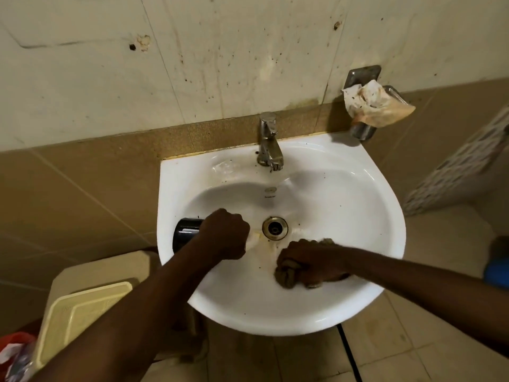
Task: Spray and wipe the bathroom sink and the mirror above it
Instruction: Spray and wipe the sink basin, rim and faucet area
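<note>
Fingers of the right hand are clenching a brown cloth near the sink front edge, the left hand is gripping a dark bottle by the left rim, and firmer overlapping strokes toward the drain are advisable.

Stained paper on wall soap holder; cream perforated tray lower left.

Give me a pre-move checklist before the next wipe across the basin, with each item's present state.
1. Right hand grips the cloth: ok.
2. Cloth touches the sink bowl: ok.
3. Left hand holds the dark bottle: ok.
4. Bottle nozzle aimed at the stain: cannot tell, hand hides it.
5. Yellowish stain below the drain gone: not ok.
6. Specks around the tap base cleared: not ok.
</note>
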